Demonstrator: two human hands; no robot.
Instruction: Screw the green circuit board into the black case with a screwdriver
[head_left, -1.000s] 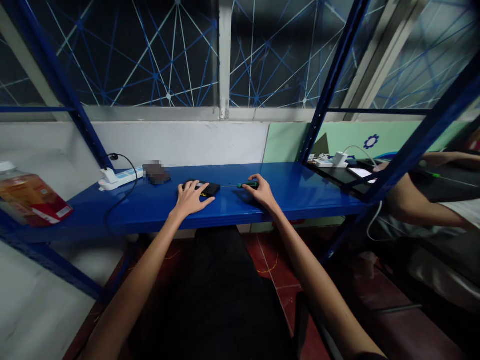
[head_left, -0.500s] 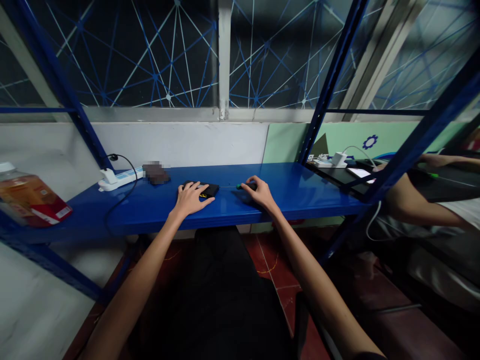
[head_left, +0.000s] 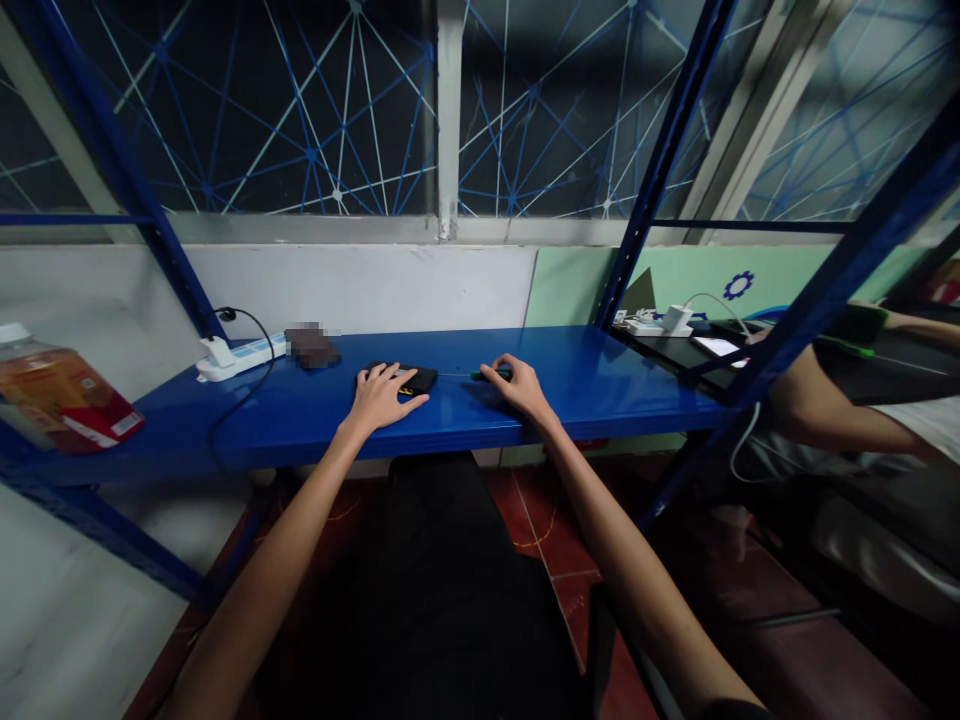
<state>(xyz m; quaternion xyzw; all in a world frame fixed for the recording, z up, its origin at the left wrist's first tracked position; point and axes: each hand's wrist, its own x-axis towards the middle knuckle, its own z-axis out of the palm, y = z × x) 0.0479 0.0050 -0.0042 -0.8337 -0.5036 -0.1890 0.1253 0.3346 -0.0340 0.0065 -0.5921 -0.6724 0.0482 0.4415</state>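
One flat black rectangular box (head_left: 425, 381) mid-frame, your left hand (head_left: 375, 400) splayed atop, your right hand (head_left: 522, 386) gripping a thin-shafted green-handled screwdriver (head_left: 478, 375).

This seems to be a small workshop, or a workroom with benches. The main sign is the long blue bench (head_left: 592, 370), which stands between blue metal posts (head_left: 654, 170), like industrial shelving. On it a power strip (head_left: 251, 355) lies by the wall, and a screwdriver (head_left: 481, 375) points towards a black device (head_left: 424, 381). To the right there is a second work place with a black top (head_left: 690, 358), where another person's arm (head_left: 821, 395) is seen. A gear sign (head_left: 739, 286) on the green panel (head_left: 570, 285) and the plain red tiles (head_left: 521, 500) also look more like a workshop than a home.
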